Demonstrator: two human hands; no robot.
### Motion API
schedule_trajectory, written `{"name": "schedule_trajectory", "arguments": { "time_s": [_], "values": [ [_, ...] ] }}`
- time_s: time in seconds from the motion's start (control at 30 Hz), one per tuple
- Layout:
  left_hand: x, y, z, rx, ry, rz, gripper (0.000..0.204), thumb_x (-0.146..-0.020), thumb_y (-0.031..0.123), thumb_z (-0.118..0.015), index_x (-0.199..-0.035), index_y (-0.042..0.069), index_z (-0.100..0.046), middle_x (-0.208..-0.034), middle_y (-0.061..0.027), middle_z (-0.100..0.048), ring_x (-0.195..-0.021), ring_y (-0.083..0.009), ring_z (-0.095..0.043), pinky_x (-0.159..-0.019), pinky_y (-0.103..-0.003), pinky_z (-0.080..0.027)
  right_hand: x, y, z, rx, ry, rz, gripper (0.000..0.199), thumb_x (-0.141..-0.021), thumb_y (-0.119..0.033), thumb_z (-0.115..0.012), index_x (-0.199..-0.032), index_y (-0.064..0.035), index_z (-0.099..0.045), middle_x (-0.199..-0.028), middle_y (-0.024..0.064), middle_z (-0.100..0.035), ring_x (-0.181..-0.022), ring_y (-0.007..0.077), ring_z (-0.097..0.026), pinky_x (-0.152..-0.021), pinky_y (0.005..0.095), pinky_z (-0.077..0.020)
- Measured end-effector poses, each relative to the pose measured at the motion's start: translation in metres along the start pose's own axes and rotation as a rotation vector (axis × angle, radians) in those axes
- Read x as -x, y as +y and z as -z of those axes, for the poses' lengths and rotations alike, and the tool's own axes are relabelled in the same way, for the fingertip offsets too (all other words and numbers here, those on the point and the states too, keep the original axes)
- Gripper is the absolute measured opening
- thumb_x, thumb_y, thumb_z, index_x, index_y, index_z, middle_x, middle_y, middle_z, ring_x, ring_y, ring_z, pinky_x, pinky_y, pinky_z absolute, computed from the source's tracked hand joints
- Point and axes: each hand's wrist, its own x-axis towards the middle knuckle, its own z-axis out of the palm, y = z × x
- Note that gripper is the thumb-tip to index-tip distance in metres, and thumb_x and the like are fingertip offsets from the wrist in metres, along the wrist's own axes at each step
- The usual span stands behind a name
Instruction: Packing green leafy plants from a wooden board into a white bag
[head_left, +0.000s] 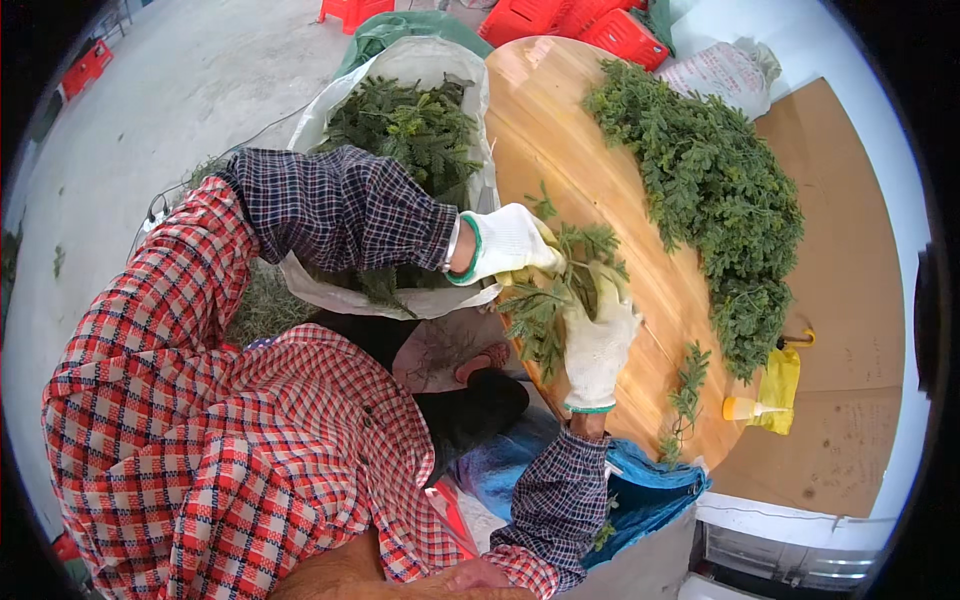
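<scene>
Both my hands wear white knitted gloves with green cuffs and meet over the near left edge of a wooden table (540, 120). Between them is a green conifer sprig (545, 315), its needles spreading past my fingers on both sides. My left hand (512, 245) closes on its upper part. My right hand (600, 335) grips it from the right, fingers wrapped around the stems. A large pile of conifer sprigs (715, 200) lies along the table's far right side. One loose sprig (688, 395) rests near the table's lower right end.
A white sack (480, 110) full of conifer branches (410, 130) stands left of the table. Below its near end hangs a blue bag (640, 500). An orange-tipped bottle (745, 409) and a yellow packet (777, 390) lie by cardboard (840, 300). Red stools (560, 20) stand behind.
</scene>
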Motion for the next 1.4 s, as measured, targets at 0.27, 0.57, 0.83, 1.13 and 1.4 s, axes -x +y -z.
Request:
{"name": "schedule_trajectory", "arguments": {
  "time_s": [0.27, 0.57, 0.83, 1.13, 1.4],
  "values": [
    [0.000, 0.003, 0.003, -0.036, -0.097, -0.064, 0.023, -0.083, 0.022, -0.066, -0.097, 0.003, -0.064, -0.070, -0.0028, -0.060, -0.051, -0.0106, -0.054, -0.049, -0.025, -0.045, 0.003, 0.020, 0.012, -0.547, -0.222, -0.317, 0.016, -0.085, -0.013, -0.059, -0.094, -0.0017, -0.066, -0.095, 0.0135, -0.064, -0.081, 0.0208, -0.060, -0.069, 0.0298, -0.0472],
    [-0.009, -0.011, 0.033, 0.319, -0.217, 0.098, 0.014, -0.085, 0.013, -0.062, -0.094, 0.005, -0.056, -0.076, -0.0058, -0.060, -0.058, -0.0153, -0.058, -0.052, -0.029, -0.048, 0.015, 0.112, 0.070, 0.609, 0.065, -0.114, 0.023, -0.081, -0.005, -0.051, -0.100, 0.0054, -0.060, -0.091, 0.0174, -0.066, -0.085, 0.0319, -0.062, -0.074, 0.0357, -0.0496],
    [-0.001, -0.001, 0.038, 0.424, -0.144, 0.189, 0.019, -0.083, 0.014, -0.064, -0.098, 0.005, -0.055, -0.081, -0.0073, -0.062, -0.066, -0.0172, -0.060, -0.055, -0.029, -0.049, 0.063, 0.242, 0.115, -0.152, 0.411, -0.836, 0.030, -0.091, -0.023, -0.049, -0.090, 0.0031, -0.064, -0.087, 0.0124, -0.066, -0.073, 0.0233, -0.060, -0.063, 0.0341, -0.0456],
    [0.000, 0.002, 0.035, 0.234, 0.013, 0.100, 0.024, -0.087, 0.015, -0.062, -0.103, -0.002, -0.055, -0.084, -0.0093, -0.060, -0.060, -0.0212, -0.061, -0.054, -0.033, -0.050, 0.086, 0.270, 0.127, 0.134, 0.848, -1.030, 0.018, -0.085, -0.017, -0.057, -0.091, -0.0079, -0.071, -0.087, 0.0056, -0.070, -0.073, 0.0182, -0.067, -0.060, 0.0329, -0.0513],
    [-0.016, -0.014, 0.040, 0.429, -0.075, 0.131, 0.015, -0.090, 0.012, -0.057, -0.098, -0.001, -0.054, -0.085, -0.0133, -0.062, -0.062, -0.0227, -0.061, -0.057, -0.033, -0.051, 0.115, 0.306, 0.169, 1.106, -0.252, -1.303, 0.028, -0.090, -0.027, -0.052, -0.102, -0.0064, -0.067, -0.102, 0.0100, -0.067, -0.088, 0.0225, -0.065, -0.070, 0.0338, -0.0510]
  ]
}}
